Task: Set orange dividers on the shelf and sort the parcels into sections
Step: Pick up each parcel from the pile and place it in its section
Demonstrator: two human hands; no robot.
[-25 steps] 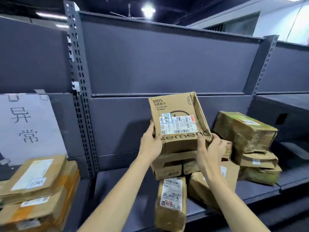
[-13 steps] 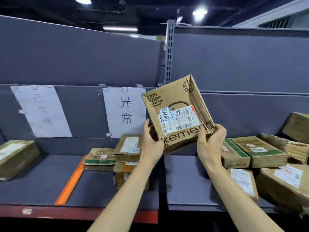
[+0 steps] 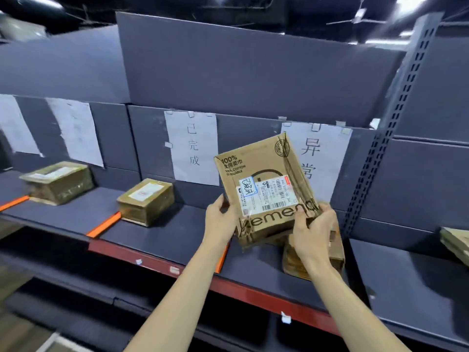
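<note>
Both hands hold one cardboard parcel (image 3: 266,189) tilted up above the shelf (image 3: 63,214): the left hand (image 3: 220,219) grips its lower left edge with curled fingers, the right hand (image 3: 314,229) pinches its lower right corner. Its printed label faces the camera. Just below it, more parcels (image 3: 294,262) lie stacked on the shelf. An orange divider (image 3: 104,224) lies against a small box (image 3: 146,200) to the left; another divider (image 3: 14,203) lies farther left beside a second box (image 3: 57,181). Paper signs (image 3: 194,146) hang on the back panel.
</note>
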